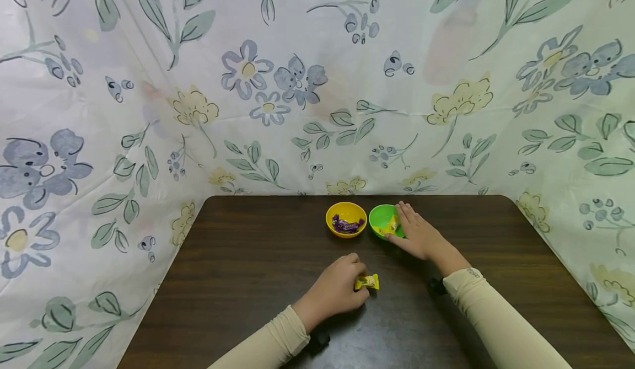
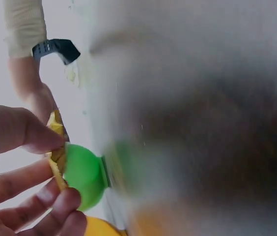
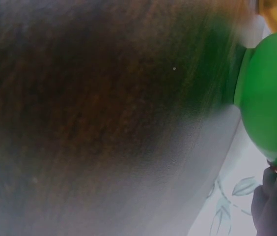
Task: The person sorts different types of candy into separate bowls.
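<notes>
My left hand (image 1: 337,286) pinches a yellow-wrapped candy (image 1: 367,282) between thumb and fingers, just above the table in front of the bowls. In the left wrist view the candy (image 2: 56,156) lies against the fingertips. My right hand (image 1: 418,234) rests at the right side of a green bowl (image 1: 380,209), its fingers straight along the rim and the thumb at the front. Yellow-wrapped candy (image 1: 391,225) lies inside that bowl. Left of it stands a yellow bowl (image 1: 346,207) with several purple-wrapped candies (image 1: 347,224).
Both bowls stand side by side near the back edge of the dark wooden table (image 1: 248,281). Behind and beside the table hangs a floral cloth (image 1: 317,137). Dark bands sit at both wrists.
</notes>
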The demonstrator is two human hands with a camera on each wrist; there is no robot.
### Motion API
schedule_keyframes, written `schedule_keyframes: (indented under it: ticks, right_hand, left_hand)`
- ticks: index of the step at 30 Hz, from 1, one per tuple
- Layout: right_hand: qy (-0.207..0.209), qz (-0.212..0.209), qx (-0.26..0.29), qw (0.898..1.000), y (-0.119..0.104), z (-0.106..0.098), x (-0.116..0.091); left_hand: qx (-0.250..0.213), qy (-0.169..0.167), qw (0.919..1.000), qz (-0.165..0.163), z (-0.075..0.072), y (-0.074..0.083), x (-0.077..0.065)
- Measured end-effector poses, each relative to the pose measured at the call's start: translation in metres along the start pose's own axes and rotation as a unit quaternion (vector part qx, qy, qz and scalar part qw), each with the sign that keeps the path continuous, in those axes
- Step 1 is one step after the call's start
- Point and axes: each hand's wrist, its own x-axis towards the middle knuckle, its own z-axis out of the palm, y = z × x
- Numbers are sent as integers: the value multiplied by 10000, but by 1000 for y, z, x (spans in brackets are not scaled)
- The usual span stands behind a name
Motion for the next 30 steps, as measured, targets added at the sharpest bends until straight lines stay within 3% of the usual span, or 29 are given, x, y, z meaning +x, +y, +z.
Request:
schedule_keyframes:
  ticks: [4, 12, 23, 30]
  right_hand:
    - [-4, 21, 24, 10000, -1, 0, 0]
    - [-13, 23, 22, 10000, 1, 0, -1]
    - [3, -8, 52, 10000, 1, 3, 1]
    - [22, -39, 60, 10000, 2, 1, -1]
  left_hand:
    - [-100, 347, 9993, 60, -3, -6, 5]
    - [-126, 703, 9974, 101, -12, -16, 20]
    - [-112, 729, 9971, -167, -20, -23, 49]
    - [-75, 685, 9975, -141, -23, -30, 72]
